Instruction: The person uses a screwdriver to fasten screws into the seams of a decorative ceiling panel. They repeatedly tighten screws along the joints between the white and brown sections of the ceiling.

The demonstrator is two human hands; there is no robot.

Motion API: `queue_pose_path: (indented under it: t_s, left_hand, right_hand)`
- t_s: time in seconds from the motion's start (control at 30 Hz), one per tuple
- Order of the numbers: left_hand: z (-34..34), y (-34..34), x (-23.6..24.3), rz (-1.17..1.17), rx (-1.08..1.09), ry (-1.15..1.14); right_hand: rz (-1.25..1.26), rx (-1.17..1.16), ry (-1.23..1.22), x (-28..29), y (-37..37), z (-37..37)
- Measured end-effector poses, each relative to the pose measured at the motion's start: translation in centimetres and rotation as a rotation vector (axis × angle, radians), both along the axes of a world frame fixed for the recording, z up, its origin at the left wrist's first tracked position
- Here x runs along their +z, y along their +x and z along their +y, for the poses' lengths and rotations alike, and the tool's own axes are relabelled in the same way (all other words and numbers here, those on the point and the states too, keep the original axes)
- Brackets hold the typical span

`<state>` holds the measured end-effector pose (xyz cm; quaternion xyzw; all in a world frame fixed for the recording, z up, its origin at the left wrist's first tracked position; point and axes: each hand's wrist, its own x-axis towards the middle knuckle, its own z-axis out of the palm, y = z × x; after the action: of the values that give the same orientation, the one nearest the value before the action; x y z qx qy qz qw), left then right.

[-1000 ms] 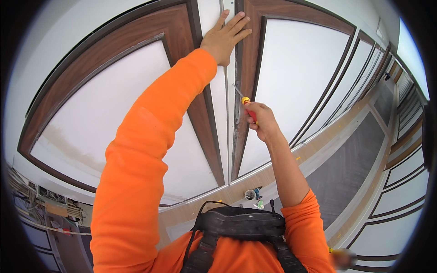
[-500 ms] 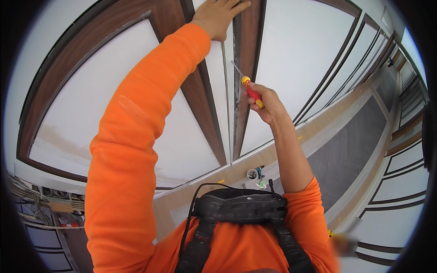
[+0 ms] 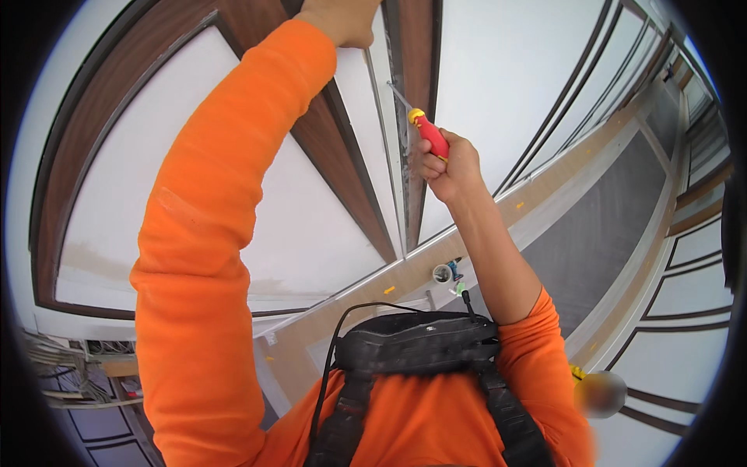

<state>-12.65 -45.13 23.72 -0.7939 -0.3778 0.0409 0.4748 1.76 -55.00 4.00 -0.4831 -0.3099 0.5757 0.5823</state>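
My left hand (image 3: pixel 340 22) is high at the top edge, at the narrow white strip (image 3: pixel 363 101) between two wood-framed white panels (image 3: pixel 276 43); its fingers are outside the picture. My right hand (image 3: pixel 454 171) is closed around the red-and-yellow handle of a screwdriver (image 3: pixel 430 136), below and right of the left hand. The shaft slants up-left, its tip at or very near the strip's seam beside the dark edge of the right-hand frame (image 3: pixel 420 62). I cannot make out whether a screw is under the tip.
A bucket (image 3: pixel 443 273), teal drill (image 3: pixel 457 270) and small green item (image 3: pixel 460 288) lie below on the light-bordered grey floor (image 3: pixel 591 226). A panelled corridor wall (image 3: pixel 669 350) runs along the right. Cables (image 3: pixel 66 358) hang at lower left. A blurred shape (image 3: pixel 603 393) sits at lower right.
Both hands, the screwdriver and the panel seam have shifted upward in the view. The left hand's fingers have left the top edge. The right hand still grips the screwdriver.
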Motion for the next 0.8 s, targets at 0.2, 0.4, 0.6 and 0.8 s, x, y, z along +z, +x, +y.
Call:
queue_pose_path:
  t_s: [0.2, 0.4, 0.6, 0.8]
  left_hand:
    - [1.4, 0.2, 0.0, -0.025, 0.038, -0.04]
    - [1.2, 0.3, 0.3, -0.037, 0.084, -0.089]
    - [1.8, -0.2, -0.1, -0.062, 0.036, -0.09]
    - [1.8, -0.1, 0.0, -0.069, 0.029, -0.096]
  right_hand:
    - [-0.833, -0.201, 0.376, -2.1, 0.6, 0.7]
    - [-1.256, -0.266, 0.495, -1.0, 1.0, 0.2]
    - [-1.178, -0.301, 0.529, -1.7, 0.7, -1.1]
    - [-1.178, -0.297, 0.527, -2.0, 0.1, -0.7]
